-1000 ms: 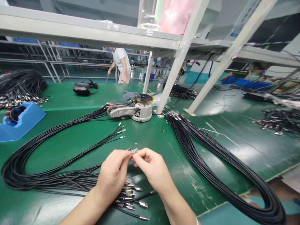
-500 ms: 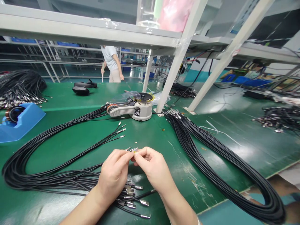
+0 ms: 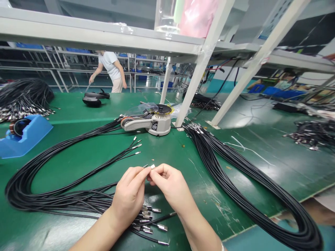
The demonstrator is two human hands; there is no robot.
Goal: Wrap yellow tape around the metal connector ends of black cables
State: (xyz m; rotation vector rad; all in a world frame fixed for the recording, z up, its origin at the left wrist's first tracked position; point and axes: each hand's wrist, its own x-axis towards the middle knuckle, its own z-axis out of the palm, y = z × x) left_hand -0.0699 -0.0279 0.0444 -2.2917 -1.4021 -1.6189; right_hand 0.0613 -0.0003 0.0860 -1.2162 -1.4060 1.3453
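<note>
Head view: left hand (image 3: 128, 195), right hand (image 3: 170, 188) pinching terminal (image 3: 152, 166).

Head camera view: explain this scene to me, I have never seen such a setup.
This picture comes from a camera worn on a person's head, looking down at their bare hands over a green workbench. The left hand and right hand pinch small metal pieces between their fingertips. Below them lie metal-tipped black cables, and long bundles of black cable loop across the bench. Farther back stands an automatic tape dispenser; a blue tape holder sits at the left. Another person is visible beyond the shelf.
</note>
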